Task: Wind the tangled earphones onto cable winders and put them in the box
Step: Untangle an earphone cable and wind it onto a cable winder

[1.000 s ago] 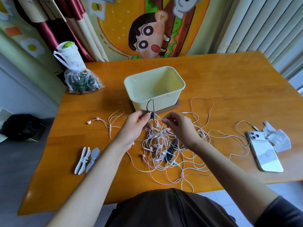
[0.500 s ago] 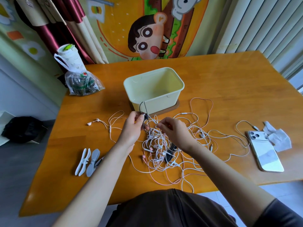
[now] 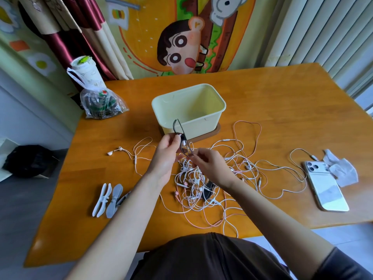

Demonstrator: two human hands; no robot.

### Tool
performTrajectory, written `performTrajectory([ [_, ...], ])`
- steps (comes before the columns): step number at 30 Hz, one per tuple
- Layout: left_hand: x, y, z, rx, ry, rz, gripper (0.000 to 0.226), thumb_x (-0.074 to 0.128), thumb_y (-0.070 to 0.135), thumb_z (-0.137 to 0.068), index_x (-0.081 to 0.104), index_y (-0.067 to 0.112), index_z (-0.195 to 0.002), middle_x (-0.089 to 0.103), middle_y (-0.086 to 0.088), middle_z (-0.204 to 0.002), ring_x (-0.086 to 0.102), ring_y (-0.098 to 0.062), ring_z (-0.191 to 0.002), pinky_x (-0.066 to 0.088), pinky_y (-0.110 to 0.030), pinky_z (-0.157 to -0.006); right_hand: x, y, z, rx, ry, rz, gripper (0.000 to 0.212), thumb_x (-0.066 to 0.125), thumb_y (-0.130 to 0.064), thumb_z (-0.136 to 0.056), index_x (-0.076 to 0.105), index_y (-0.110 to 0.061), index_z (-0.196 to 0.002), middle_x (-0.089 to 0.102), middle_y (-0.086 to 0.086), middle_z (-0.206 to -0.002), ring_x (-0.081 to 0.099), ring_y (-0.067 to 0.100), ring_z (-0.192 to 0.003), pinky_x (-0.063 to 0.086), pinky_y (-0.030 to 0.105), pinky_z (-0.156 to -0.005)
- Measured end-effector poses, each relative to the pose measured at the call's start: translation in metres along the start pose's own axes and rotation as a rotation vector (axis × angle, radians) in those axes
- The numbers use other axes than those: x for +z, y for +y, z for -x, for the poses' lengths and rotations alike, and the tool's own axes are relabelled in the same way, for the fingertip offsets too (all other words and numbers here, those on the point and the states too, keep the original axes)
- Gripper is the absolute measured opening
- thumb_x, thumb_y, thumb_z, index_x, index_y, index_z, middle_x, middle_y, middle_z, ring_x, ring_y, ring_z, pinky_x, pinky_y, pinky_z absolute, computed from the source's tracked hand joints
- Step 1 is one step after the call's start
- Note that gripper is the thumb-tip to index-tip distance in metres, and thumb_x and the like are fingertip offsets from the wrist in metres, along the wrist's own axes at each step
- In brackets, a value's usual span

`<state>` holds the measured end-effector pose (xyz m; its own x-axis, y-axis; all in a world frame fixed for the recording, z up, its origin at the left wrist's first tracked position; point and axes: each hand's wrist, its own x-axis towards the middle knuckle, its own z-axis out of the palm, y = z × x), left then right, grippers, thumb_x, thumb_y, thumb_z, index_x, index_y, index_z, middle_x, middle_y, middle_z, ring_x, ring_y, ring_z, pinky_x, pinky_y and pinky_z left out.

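Starting nearest: tangled earphones (image 3: 201,190) heaped on the table (image 3: 282,110) at lower centre, white and pink cables knotted together, none wound yet; spare winders (image 3: 107,199) lie untouched at lower left; phone (image 3: 327,190) at right, one cable running up beside it; above the heap the left hand (image 3: 167,154) curls round a dark winder (image 3: 182,136), holding it raised; right hand (image 3: 210,166) pinches at that winder's lower tip, cannot tell if a cable is caught too; further back the box (image 3: 201,126) looks empty; judgement: early stage, first winding barely begun, all earphones left to wind and box.
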<state>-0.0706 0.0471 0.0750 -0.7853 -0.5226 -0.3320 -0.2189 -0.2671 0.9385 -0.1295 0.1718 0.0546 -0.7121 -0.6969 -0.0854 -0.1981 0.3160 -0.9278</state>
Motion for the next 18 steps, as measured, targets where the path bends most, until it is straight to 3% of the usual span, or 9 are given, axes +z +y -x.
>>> performTrajectory([
  [3, 0.002, -0.003, -0.003, 0.046, 0.071, -0.130, 0.022, 0.040, 0.025, -0.102, 0.055, 0.014, -0.115, 0.060, -0.007, -0.104, 0.055, -0.017, -0.091, 0.047, -0.030, -0.081, 0.001, -0.002, 0.003, 0.008, -0.011, 0.012, 0.025, 0.052, -0.018, -0.094, 0.060, -0.014, -0.071, 0.051, -0.010, -0.056, 0.041, 0.000, -0.045, 0.031, 0.013, -0.047],
  [7, 0.003, -0.007, -0.006, 0.197, 0.130, -0.346, 0.011, 0.042, 0.019, -0.101, 0.051, 0.012, -0.103, 0.055, -0.004, -0.088, 0.051, -0.013, -0.073, 0.042, -0.021, -0.066, 0.001, -0.007, 0.008, 0.053, -0.060, 0.018, 0.023, 0.049, -0.021, -0.097, 0.067, -0.014, -0.085, 0.052, -0.008, -0.060, 0.043, 0.001, -0.043, 0.034, 0.014, -0.044],
  [11, -0.003, -0.015, -0.008, 0.341, 0.094, -0.661, 0.012, 0.048, 0.013, -0.098, 0.057, 0.008, -0.104, 0.049, -0.007, -0.102, 0.052, -0.018, -0.086, 0.040, -0.019, -0.072, -0.006, -0.013, 0.006, 0.019, -0.044, 0.119, 0.024, 0.050, -0.024, -0.096, 0.068, -0.011, -0.089, 0.051, -0.008, -0.060, 0.041, 0.002, -0.046, 0.033, 0.014, -0.046],
  [15, -0.012, -0.021, -0.008, 0.356, 0.032, -0.854, 0.010, 0.054, 0.014, -0.095, 0.060, 0.013, -0.103, 0.041, 0.008, -0.089, 0.050, -0.019, -0.084, 0.045, -0.042, -0.089, -0.024, -0.016, 0.005, -0.063, -0.111, 0.371, 0.023, 0.053, -0.026, -0.095, 0.068, -0.009, -0.101, 0.055, -0.014, -0.069, 0.046, 0.000, -0.056, 0.036, 0.008, -0.053],
  [18, -0.014, -0.021, -0.005, 0.336, -0.056, -0.891, 0.009, 0.056, 0.016, -0.094, 0.060, 0.020, -0.100, 0.039, 0.014, -0.087, 0.053, -0.021, -0.092, 0.043, -0.049, -0.094, -0.038, -0.020, 0.002, -0.145, -0.095, 0.478, 0.021, 0.056, -0.023, -0.093, 0.069, -0.010, -0.104, 0.067, -0.003, -0.089, 0.051, 0.002, -0.068, 0.039, 0.006, -0.059],
])
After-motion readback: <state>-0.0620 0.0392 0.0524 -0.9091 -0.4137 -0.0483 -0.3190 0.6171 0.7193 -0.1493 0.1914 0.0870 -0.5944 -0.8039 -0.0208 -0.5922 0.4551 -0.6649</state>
